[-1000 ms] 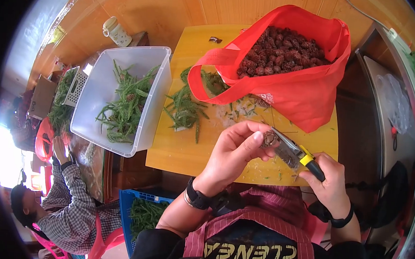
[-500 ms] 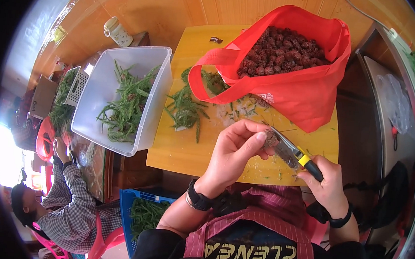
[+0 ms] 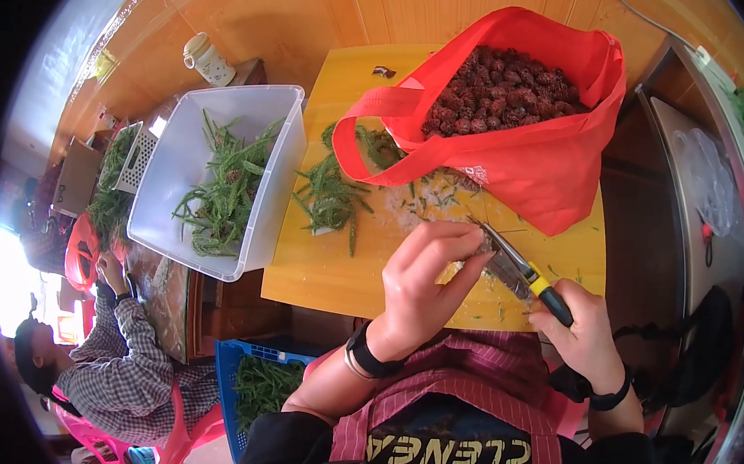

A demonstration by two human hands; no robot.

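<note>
Pliers with black and yellow handles (image 3: 550, 296) are gripped in my right hand (image 3: 588, 332), their jaws pointing up and left over the table's near edge. Just at the jaw tips, the fingers of my left hand (image 3: 420, 280) are pinched together; what is between them is too small to make out. Below the jaws runs a greyish, see-through strip (image 3: 507, 273), its kind unclear. Beyond my hands stands a red cloth bag (image 3: 557, 180) full of brown pine cones (image 3: 511, 95). Green needle sprigs (image 3: 333, 196) lie on the yellow table (image 3: 334, 281).
A clear plastic bin (image 3: 145, 207) with green sprigs stands left of the table. A blue basket (image 3: 226, 377) of greenery is below. At the far left a person in a checked shirt (image 3: 124, 378) sits working. White and green scraps (image 3: 430, 200) litter the tabletop.
The brown piece in my left fingers no longer shows. That hand has turned and its fingers have come up to the pliers' tips. The right hand and pliers shifted slightly left.
</note>
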